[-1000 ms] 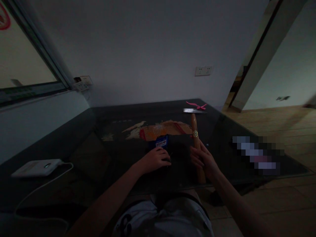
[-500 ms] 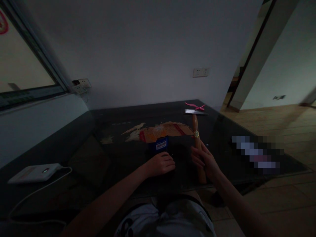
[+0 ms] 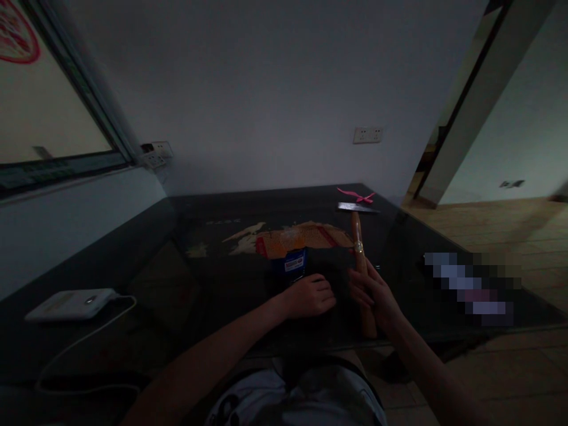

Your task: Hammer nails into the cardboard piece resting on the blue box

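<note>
My right hand (image 3: 375,296) is closed round the wooden handle of a hammer (image 3: 360,248), whose metal head points away from me above the dark glass table (image 3: 213,284). My left hand (image 3: 310,294) rests on the table beside it with fingers curled over something dark that I cannot make out. Just beyond that hand stands a small blue box (image 3: 290,262), and behind the box lies an orange printed sheet (image 3: 302,236).
A pink ribbon (image 3: 357,195) lies at the far right of the table. A white device with a cable (image 3: 71,303) sits at the near left. Wall sockets (image 3: 367,135) are on the back wall, a window at left, and a doorway with wooden floor at right.
My left hand has slid to the right, closer to the hammer. My right hand has kept its hold on the handle. The view has shifted slightly.
</note>
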Action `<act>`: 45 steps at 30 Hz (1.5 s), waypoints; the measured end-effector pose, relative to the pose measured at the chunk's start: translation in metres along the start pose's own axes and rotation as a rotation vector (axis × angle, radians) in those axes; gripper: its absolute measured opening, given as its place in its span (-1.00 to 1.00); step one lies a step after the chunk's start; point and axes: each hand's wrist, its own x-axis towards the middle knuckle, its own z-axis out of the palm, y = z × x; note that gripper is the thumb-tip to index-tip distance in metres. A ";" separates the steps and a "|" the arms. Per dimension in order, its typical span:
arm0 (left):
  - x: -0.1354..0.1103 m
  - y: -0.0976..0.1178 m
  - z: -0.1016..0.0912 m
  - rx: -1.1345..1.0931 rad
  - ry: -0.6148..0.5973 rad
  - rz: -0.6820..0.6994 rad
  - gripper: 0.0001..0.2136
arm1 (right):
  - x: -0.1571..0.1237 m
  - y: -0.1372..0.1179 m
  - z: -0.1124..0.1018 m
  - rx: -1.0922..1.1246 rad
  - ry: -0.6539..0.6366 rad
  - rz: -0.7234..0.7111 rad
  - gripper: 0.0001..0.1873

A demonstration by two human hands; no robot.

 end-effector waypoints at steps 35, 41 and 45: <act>-0.058 -0.113 -0.022 -0.604 0.628 -1.232 -0.91 | -0.003 0.002 0.003 -0.101 0.049 0.065 -0.52; -0.061 -0.113 -0.016 -0.568 0.600 -1.199 -0.91 | -0.002 0.004 0.003 -0.197 -0.019 0.066 -0.46; -0.063 -0.114 -0.011 -0.553 0.588 -1.190 -0.91 | 0.005 -0.002 0.014 -0.353 -0.079 0.020 -0.43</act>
